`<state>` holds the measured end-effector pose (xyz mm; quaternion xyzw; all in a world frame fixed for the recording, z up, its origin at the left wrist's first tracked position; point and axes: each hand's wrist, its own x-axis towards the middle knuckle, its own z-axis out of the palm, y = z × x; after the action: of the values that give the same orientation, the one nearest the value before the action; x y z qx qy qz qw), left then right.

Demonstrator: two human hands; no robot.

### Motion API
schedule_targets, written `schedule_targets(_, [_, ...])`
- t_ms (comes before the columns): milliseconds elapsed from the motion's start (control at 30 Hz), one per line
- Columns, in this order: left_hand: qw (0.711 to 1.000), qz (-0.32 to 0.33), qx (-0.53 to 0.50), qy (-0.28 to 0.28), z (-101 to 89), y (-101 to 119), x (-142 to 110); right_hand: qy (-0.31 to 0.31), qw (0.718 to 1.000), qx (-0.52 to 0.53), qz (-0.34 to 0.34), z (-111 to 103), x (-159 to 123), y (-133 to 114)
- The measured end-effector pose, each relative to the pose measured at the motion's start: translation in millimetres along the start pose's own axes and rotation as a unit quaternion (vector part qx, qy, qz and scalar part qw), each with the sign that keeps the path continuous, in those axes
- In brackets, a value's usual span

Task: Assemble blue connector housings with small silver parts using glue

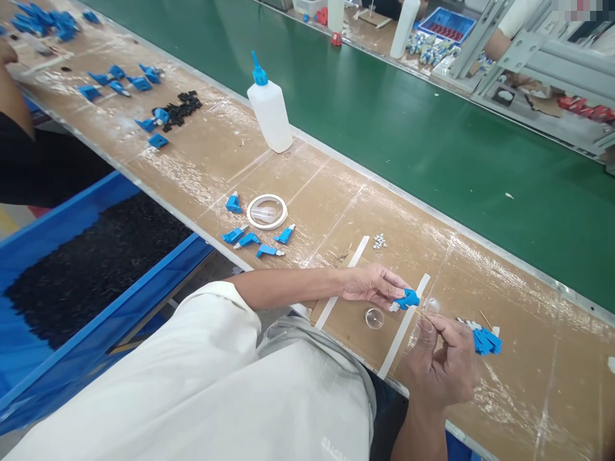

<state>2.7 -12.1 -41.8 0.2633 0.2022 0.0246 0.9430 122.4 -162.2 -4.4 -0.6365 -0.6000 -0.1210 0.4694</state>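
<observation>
My left hand (368, 283) is closed on a small blue plastic part (409, 298) with a whitish end, held above the bench. A thin wooden stick, like a toothpick (423, 314), is pinched in my right hand (444, 362), and its tip is close to the blue part; whether they touch I cannot tell. Below my left hand a small round clear dish (373, 319) sits between two strips of white tape (403, 326). Just beyond my right hand lie several blue parts (487, 340) in a bunch, with another thin stick (486, 320) beside them.
Tiny whitish pieces (379, 241) lie beyond my left hand. Farther left are a tape roll (268, 212), loose blue parts (284, 235), a bottle (270, 115) and black pieces (182, 110). A green conveyor belt (365, 109) borders the bench. A blue bin (158, 282) holds black pieces. Another person's arm (14, 96) shows.
</observation>
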Motion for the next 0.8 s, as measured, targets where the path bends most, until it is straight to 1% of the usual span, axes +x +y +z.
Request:
schedule_targets(167, [1.000,-0.005,0.000,0.010,-0.9,0.6,0.3,-0.012,1.000,0.001,0.003,0.9,1.2,-2.6])
schedule_targets(267, [1.000,-0.007,0.003,0.009,-0.9,0.3,0.0,-0.001,1.000,0.009,-0.007,2.6,1.7,-3.0])
schedule_targets(333, [1.000,-0.005,0.002,0.009,-0.5,0.4,-0.6,0.009,1.000,0.029,-0.001,2.9,2.1,-3.6])
schedule_targets(367, [1.000,-0.002,0.001,0.007,-0.2,0.9,-1.0,0.017,0.999,0.044,0.014,2.3,2.4,-4.1])
schedule_targets(433, [1.000,0.007,0.000,0.005,-0.1,3.3,-1.7,0.048,0.993,0.083,0.071,-0.2,2.6,-5.5])
schedule_targets(500, [1.000,0.022,-0.003,0.013,-0.8,8.1,-2.3,0.086,0.979,0.122,0.137,-3.4,1.4,-6.2])
schedule_targets(533, [0.999,0.031,-0.007,0.022,-1.5,11.3,-2.5,0.090,0.974,0.134,0.161,-4.6,-0.2,-6.0])
schedule_targets(567, [0.998,0.043,-0.012,0.034,-2.4,15.0,-2.8,0.078,0.972,0.140,0.172,-5.1,-2.7,-5.4])
schedule_targets(600, [0.997,0.057,-0.019,0.045,-3.4,19.0,-3.2,0.050,0.973,0.139,0.175,-4.7,-6.1,-4.5])
schedule_targets(667, [0.993,0.089,-0.036,0.062,-5.3,27.6,-4.5,-0.040,0.978,0.126,0.162,-1.6,-15.0,-2.7])
schedule_targets(733, [0.989,0.117,-0.060,0.072,-6.5,36.8,-6.9,-0.127,0.975,0.113,0.146,2.6,-24.3,-1.8])
schedule_targets(800, [0.982,0.144,-0.092,0.081,-6.9,46.5,-10.7,-0.174,0.969,0.103,0.143,4.6,-29.9,-1.5])
